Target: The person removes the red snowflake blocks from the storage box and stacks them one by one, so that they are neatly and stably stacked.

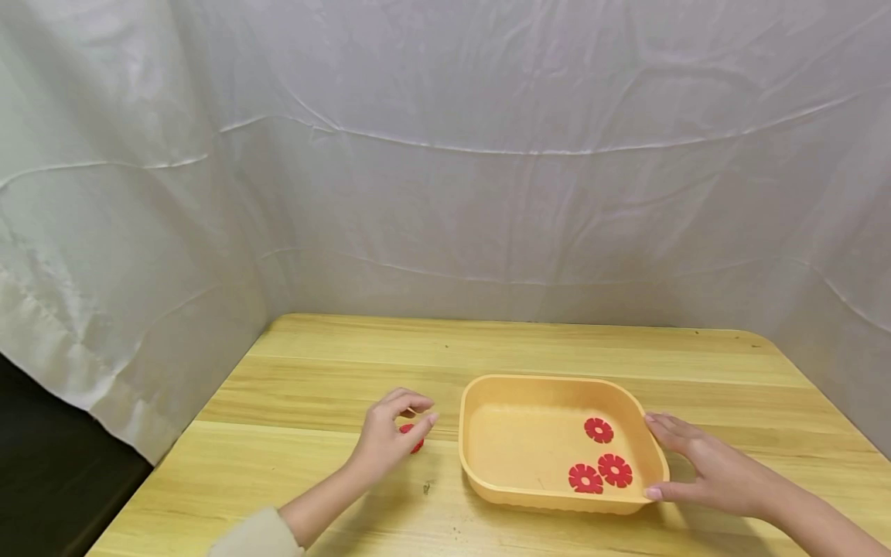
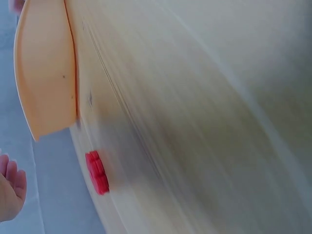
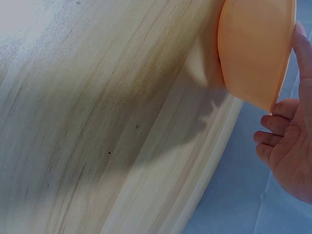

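My left hand [image 1: 381, 435] hovers over the table with thumb and fingers curved and parted, holding nothing. Just below it lies a small stack of red flower-shaped discs [image 1: 417, 447], partly hidden by the hand in the head view. The left wrist view shows these stacked discs [image 2: 97, 172] apart from the fingers. To the right stands a shallow orange plastic tub [image 1: 515, 449]. Inside, toward its right end, lie three red notched discs [image 1: 606, 471]. My right hand [image 1: 717, 468] touches the tub's right end, thumb at the near corner, fingers extended along the side.
A wooden table [image 1: 334, 371] with light grain supports everything. Pale cloth [image 1: 487, 216] hangs behind it and along both sides. A dark area [image 1: 56, 456] shows past the table's left edge.
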A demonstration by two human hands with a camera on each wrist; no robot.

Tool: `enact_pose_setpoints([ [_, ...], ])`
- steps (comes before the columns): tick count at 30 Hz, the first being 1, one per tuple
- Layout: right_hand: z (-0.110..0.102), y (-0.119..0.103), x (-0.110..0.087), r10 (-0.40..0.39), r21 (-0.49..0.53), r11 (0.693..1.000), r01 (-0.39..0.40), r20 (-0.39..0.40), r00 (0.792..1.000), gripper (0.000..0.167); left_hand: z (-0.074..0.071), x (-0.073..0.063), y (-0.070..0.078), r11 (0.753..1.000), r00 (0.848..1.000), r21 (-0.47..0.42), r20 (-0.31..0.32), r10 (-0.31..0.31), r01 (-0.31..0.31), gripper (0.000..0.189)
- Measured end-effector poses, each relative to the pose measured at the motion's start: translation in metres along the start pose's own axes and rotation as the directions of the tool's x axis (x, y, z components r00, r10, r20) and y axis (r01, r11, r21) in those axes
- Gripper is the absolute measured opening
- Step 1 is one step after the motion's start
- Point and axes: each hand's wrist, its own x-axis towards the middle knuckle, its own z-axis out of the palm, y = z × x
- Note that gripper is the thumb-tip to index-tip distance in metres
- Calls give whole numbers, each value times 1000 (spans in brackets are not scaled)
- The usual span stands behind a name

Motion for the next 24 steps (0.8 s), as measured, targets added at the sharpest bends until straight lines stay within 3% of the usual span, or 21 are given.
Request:
enact_pose_setpoints([
  [5, 1, 1, -1, -1, -11, 1000, 1, -8, 1000, 92, 6, 2, 7, 1000, 1000, -26, 21, -2, 3, 14],
  [12, 1, 2, -1, -5, -15, 1000, 5, -8, 1000, 91, 15, 7, 14, 994, 994, -41, 36, 102, -101, 15],
  [24, 2, 1, -1, -10, 12, 1000, 11, -5, 1000, 90, 41, 18, 31, 987, 990, -139, 97, 99, -85, 15],
])
